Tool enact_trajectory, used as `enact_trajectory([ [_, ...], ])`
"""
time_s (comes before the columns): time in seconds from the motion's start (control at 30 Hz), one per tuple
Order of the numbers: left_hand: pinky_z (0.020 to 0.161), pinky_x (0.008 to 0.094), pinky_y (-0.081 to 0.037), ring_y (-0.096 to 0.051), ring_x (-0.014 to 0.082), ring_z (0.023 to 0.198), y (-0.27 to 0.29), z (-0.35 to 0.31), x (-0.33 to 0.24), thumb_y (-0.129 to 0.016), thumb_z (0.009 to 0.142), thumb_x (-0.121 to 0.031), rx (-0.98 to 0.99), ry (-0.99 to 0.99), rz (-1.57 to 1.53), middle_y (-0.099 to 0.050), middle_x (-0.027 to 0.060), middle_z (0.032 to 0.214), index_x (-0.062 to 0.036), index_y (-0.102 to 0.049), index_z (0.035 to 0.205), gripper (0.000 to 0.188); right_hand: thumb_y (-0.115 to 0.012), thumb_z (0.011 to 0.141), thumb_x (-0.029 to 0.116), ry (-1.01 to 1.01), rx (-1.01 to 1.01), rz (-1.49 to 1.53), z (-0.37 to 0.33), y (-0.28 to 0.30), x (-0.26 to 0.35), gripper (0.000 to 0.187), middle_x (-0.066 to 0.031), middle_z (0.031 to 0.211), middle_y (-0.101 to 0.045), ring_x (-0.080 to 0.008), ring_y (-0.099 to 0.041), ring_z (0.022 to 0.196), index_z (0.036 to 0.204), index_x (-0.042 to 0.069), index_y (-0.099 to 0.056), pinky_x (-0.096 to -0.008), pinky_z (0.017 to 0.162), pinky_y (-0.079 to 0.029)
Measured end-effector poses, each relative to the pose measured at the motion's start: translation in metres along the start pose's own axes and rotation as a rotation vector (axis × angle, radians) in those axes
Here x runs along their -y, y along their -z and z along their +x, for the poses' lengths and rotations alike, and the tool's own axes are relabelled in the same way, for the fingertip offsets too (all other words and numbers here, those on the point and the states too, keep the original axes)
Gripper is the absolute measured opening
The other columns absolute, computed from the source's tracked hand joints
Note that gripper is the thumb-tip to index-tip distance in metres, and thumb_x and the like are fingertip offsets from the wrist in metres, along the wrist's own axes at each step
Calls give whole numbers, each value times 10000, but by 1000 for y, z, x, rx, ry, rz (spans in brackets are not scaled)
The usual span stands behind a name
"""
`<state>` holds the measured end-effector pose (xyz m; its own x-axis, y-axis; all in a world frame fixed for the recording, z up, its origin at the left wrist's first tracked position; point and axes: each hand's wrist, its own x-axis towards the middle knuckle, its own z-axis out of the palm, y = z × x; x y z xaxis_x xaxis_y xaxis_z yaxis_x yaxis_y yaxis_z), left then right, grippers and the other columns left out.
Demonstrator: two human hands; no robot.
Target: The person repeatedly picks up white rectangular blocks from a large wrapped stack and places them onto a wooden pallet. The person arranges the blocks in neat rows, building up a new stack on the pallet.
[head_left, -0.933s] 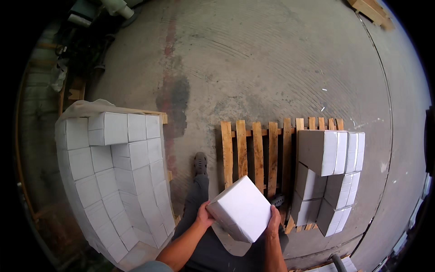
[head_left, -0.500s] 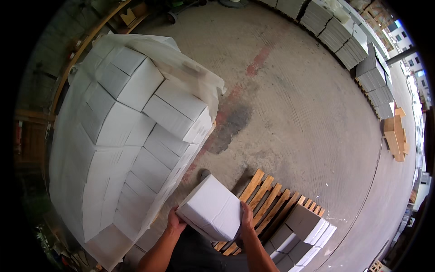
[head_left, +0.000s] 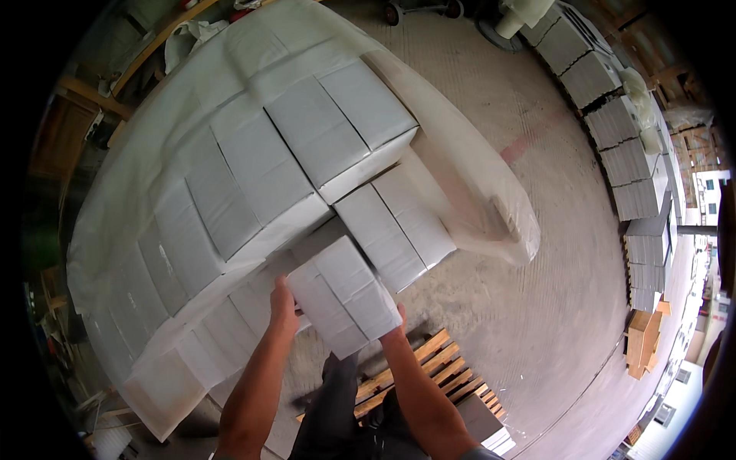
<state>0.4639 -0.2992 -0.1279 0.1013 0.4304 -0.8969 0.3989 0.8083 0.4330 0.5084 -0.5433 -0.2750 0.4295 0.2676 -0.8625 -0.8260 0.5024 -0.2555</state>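
A white cardboard box (head_left: 337,295) is held between my two hands, in front of a big stack of similar boxes (head_left: 253,169). My left hand (head_left: 283,303) grips its left side, and my right hand (head_left: 397,326) grips its lower right side. The fingers of both hands are partly hidden by the box. Its far edge is close to the stack's near side, beside a pair of white boxes (head_left: 395,226); whether it touches them I cannot tell. Translucent plastic sheeting (head_left: 468,169) drapes over the stack's back and right side.
By my legs lies a wooden pallet (head_left: 433,368), with a few white boxes (head_left: 483,425) at its right end. Piles of flat grey-white cardboard (head_left: 629,169) line the far right, near a brown carton (head_left: 642,341). A wheeled cart (head_left: 422,11) stands at the back.
Both hands have carried the box from beside the pallet up to the stack, reaching farther forward. My view has swung left, so the stack fills more of it.
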Motion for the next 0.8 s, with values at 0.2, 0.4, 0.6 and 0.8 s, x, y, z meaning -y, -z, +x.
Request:
enact_trajectory([
  [0.2, 979, 285, -280, -385, 154, 1139, -4, 9, 68, -492, 894, -469, 34, -407, -23, -432, 88, 1238, -3, -344, 1303, 637, -218, 916, 478, -153, 392, 331, 18, 30, -8, 615, -115, 1343, -435, -309, -423, 1214, 1325, 52, -389, -457, 1016, -340],
  [0.4, 992, 294, -281, -410, 181, 1079, -19, 7, 85, -496, 906, -423, 29, -468, -94, -438, 96, 1203, 16, -329, 1307, 618, -279, 922, 447, -44, 431, 80, 55, 76, -16, 550, -117, 1306, -456, -294, -463, 1166, 1319, 83, -388, -445, 958, -401],
  [0.6, 995, 304, -283, -390, 192, 1127, -18, 3, 84, -475, 912, -426, -56, -503, 26, -408, 104, 1265, 30, -331, 1312, 623, -338, 919, 421, -47, 100, -134, 37, 56, -27, 507, -110, 1275, -477, -278, -492, 1131, 1287, 83, -424, -425, 912, -441],
  [0.8, 981, 338, -304, -412, 261, 1130, -15, -1, 79, -483, 884, -473, -20, -376, 65, -404, 171, 1281, 38, -267, 1341, 718, -351, 917, 421, -72, 102, 17, 53, 30, -55, 503, -106, 1268, -483, -275, -497, 1125, 1280, 81, -430, -420, 900, -447],
])
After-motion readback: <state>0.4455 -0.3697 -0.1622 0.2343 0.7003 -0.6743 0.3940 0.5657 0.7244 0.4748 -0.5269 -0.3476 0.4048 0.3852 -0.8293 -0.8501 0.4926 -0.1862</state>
